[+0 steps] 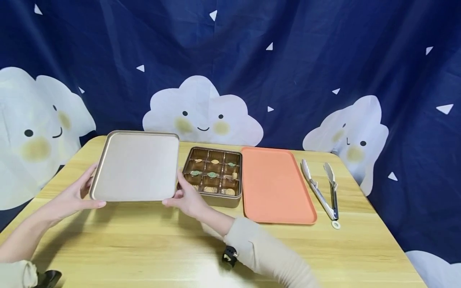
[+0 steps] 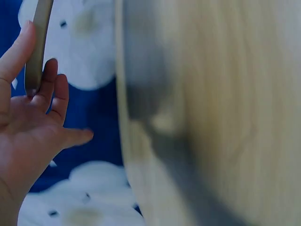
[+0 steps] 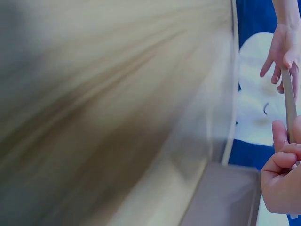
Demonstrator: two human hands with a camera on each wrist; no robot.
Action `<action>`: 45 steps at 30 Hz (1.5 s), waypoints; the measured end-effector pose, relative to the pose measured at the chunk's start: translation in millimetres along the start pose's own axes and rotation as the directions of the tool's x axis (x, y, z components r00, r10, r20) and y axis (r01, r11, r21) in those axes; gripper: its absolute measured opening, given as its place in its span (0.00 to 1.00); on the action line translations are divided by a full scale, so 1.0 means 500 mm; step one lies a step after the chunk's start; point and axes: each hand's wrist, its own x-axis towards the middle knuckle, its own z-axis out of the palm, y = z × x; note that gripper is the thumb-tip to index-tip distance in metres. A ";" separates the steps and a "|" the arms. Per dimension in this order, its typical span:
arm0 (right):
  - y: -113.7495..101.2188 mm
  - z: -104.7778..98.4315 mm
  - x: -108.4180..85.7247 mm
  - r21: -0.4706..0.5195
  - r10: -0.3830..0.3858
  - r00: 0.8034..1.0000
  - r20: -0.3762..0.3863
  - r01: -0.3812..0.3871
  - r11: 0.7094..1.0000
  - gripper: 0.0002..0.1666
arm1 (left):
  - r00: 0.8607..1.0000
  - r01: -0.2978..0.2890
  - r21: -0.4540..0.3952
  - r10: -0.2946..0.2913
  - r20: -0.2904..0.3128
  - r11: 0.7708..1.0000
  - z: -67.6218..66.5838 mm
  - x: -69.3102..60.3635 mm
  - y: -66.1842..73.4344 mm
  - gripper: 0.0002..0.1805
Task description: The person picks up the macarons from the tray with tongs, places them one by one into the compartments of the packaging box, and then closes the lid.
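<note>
A square, metallic champagne-coloured lid is raised over the left part of the table in the head view. My left hand grips its left side near the front corner, thumb on top. At the opposite front corner my right hand pinches it between thumb and fingers. The lid's thin edge rests between thumb and fingers in the left wrist view. Just right of the right hand stands a square tin with a brown divided insert, holding small wrapped pieces and biscuit-like pieces in its compartments.
An orange rectangular tray lies beside the tin. Farther right lie metal tongs with spread arms and a white end ring. Everything rests on a wooden table, with a blue cloud-patterned curtain behind.
</note>
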 end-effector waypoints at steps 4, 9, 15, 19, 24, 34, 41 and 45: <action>0.002 -0.043 -0.019 -0.030 -0.056 0.998 0.000 0.056 0.998 0.62 | 0.998 -0.064 -0.149 0.064 -0.002 0.987 0.030 0.026 0.034 0.56; -0.003 -0.092 -0.041 -0.037 -0.092 0.996 -0.005 0.091 0.995 0.61 | 0.994 -0.112 -0.327 0.105 -0.038 0.938 0.067 0.056 0.070 0.56; 0.000 -0.155 -0.068 -0.075 -0.184 0.983 -0.008 0.183 0.980 0.60 | 0.990 -0.138 -0.384 0.125 -0.058 0.913 0.114 0.088 0.107 0.56; 0.007 -0.199 -0.086 -0.051 -0.251 0.968 0.003 0.251 0.967 0.60 | 0.991 -0.137 -0.389 0.123 -0.061 0.911 0.145 0.111 0.130 0.57; 0.014 -0.252 -0.100 0.055 -0.333 0.942 0.045 0.330 0.942 0.59 | 0.990 -0.141 -0.407 0.124 -0.067 0.903 0.178 0.136 0.152 0.57; 0.014 -0.327 -0.118 0.073 -0.368 0.927 -0.068 0.373 0.925 0.50 | 0.992 -0.129 -0.400 0.118 -0.051 0.907 0.233 0.185 0.184 0.58; 0.009 -0.327 -0.107 0.046 -0.409 0.863 -0.297 0.441 0.896 0.37 | 0.988 -0.144 -0.396 0.112 -0.103 0.907 0.266 0.209 0.205 0.59; 0.004 -0.328 -0.101 -0.070 -0.451 0.785 -0.426 0.468 0.881 0.37 | 0.991 -0.125 -0.411 0.094 -0.097 0.903 0.288 0.217 0.217 0.60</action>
